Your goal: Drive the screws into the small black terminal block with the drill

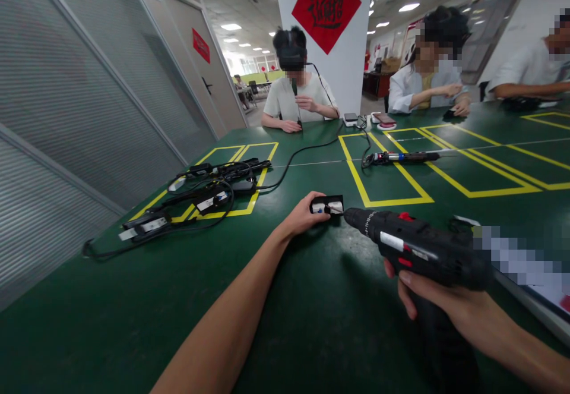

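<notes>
My right hand [427,296] is wrapped round the grip of a black cordless drill [418,245] with red buttons. The drill points left, its thin bit reaching over a small black box-like part [332,199] with white pieces inside. Whether the bit touches the part I cannot tell. At the part's left end, my left hand [312,213] grips it between thumb and fingers on the green table. Thumb and fingertips show at its near and far sides; what the white pieces are is too small to make out.
Black power strips and cables [214,195] lie on yellow-taped areas at left. A pen-shaped electric screwdriver [405,157] lies behind the drill, its cord running back. A metal-edged tray or board [529,293] sits at right. Other people [307,94] work across the table.
</notes>
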Motion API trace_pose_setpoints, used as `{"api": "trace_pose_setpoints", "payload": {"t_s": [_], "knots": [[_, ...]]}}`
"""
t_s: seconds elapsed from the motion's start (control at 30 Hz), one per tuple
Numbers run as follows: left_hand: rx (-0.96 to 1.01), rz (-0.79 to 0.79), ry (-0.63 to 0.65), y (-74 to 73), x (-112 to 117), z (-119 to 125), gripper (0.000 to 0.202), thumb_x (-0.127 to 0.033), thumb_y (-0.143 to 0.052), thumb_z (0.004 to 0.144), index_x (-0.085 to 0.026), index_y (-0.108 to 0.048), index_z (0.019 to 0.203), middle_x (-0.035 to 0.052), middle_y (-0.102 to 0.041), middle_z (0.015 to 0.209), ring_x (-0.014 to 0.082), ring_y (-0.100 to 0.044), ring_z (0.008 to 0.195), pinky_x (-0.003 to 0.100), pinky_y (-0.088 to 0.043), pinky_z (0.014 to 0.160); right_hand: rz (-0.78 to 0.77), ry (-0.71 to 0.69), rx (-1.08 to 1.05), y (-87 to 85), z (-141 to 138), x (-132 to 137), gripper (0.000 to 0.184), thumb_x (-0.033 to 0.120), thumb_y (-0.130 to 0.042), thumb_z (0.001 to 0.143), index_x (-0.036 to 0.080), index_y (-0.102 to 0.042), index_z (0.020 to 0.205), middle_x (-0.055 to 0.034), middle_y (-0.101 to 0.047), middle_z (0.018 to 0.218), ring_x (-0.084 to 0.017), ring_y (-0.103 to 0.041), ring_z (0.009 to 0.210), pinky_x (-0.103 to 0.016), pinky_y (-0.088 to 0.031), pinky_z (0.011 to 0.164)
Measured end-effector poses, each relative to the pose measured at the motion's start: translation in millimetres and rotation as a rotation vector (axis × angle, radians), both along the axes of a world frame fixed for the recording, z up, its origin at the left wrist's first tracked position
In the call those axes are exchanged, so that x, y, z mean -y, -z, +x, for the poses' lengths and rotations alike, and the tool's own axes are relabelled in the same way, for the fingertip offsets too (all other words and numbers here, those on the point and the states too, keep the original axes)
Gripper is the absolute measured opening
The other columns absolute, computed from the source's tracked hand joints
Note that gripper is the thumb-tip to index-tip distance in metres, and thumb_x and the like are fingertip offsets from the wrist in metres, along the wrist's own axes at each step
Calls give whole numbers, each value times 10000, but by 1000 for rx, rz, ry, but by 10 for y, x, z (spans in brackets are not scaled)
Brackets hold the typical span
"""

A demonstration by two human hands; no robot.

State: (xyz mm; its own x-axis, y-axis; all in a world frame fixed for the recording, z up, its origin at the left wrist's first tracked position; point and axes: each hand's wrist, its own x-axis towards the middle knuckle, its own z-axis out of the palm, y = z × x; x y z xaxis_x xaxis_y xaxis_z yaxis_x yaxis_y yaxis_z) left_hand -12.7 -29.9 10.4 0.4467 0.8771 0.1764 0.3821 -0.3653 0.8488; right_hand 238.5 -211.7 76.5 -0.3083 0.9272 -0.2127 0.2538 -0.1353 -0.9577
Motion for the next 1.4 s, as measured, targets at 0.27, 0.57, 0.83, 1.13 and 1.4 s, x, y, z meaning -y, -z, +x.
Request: {"api": "trace_pose_setpoints", "payload": {"t_s": [0.27, 0.57, 0.83, 1.13, 1.4], "knots": [[-26, 6, -19, -15, 11, 0, 517, -291, -665, 648, -176, -486, 1119, 33, -575, 934, 153, -536, 786, 281, -432, 718, 11, 8, 4, -40, -22, -8, 231, 381, -416, 898, 205, -553, 954, 27, -558, 628, -152, -525, 636, -301, -382, 680], [-4, 1, 10, -1, -14, 14, 497, -276, -656, 650, -171, -484, 1105, 25, -563, 910, 142, -516, 765, 271, -418, 700, -11, 56, 33, -10, -14, 18, 238, 416, -455, 879, 218, -547, 973, 40, -564, 594, -149, -526, 618, -296, -382, 670], [-2, -12, 6, 9, -15, 8, 501, -279, -658, 649, -178, -483, 1107, 19, -558, 896, 143, -514, 763, 265, -413, 683, 5, 42, 55, -1, -15, -8, 267, 435, -449, 878, 217, -598, 837, 18, -582, 639, -159, -553, 684, -313, -387, 757], [32, -32, 22, 9, -16, 10, 493, -276, -659, 658, -178, -480, 1108, 16, -554, 894, 137, -513, 762, 258, -411, 691, -25, 76, 16, 38, -34, 1, 267, 448, -463, 868, 219, -596, 893, 17, -586, 625, -166, -556, 675, -322, -392, 738], [40, -58, 35, -9, -27, 3, 501, -282, -666, 653, -183, -485, 1110, 21, -565, 917, 144, -522, 781, 261, -418, 701, 22, 27, 14, 39, -4, 11, 260, 375, -407, 910, 210, -580, 808, 21, -582, 649, -142, -543, 650, -282, -386, 671]]}}
